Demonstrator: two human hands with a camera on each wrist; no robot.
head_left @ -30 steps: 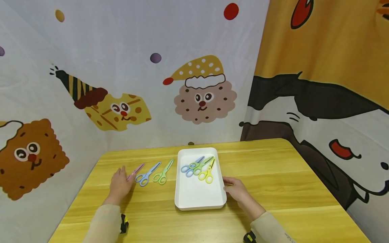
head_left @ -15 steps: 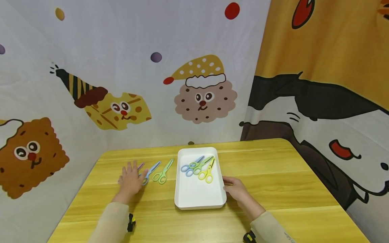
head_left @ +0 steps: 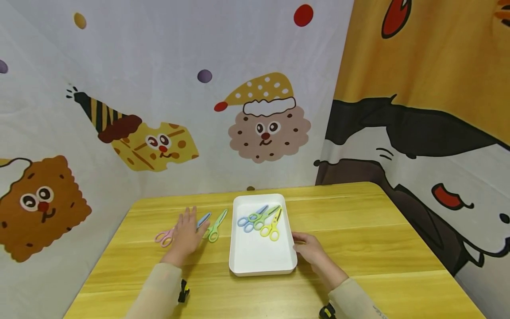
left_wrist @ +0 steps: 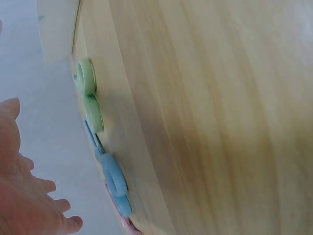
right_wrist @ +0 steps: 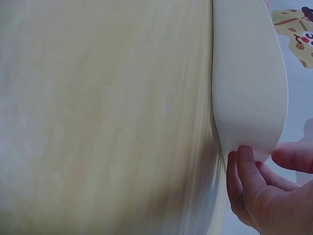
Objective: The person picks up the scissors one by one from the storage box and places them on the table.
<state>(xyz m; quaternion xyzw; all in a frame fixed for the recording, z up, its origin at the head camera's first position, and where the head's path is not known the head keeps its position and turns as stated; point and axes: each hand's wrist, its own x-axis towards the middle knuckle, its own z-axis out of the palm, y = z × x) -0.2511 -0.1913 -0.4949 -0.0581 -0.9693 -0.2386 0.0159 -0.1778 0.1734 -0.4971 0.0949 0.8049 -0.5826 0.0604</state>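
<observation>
"Where do we see the blue scissors [head_left: 204, 219]?"

"On the wooden table [head_left: 358, 248], partly covered by the left hand [head_left: 185, 235], with pink scissors [head_left: 171, 232] on one side and green scissors [head_left: 217, 225] on the other."

"Is that hand gripping?"

"No, it's released: we see its fingers spread, and the left wrist view shows it raised above the scissors."

"And the right hand [head_left: 311, 250]?"

"It grasps the white tray [head_left: 263, 257] by its side, thumb at the rim and fingers against the outer wall."

"And inside?"

"A second blue pair [head_left: 259, 211], a second green pair [head_left: 264, 215] across it, and a yellow pair [head_left: 274, 223] close by. Behind the table hangs a printed cloth [head_left: 159, 57]."
</observation>
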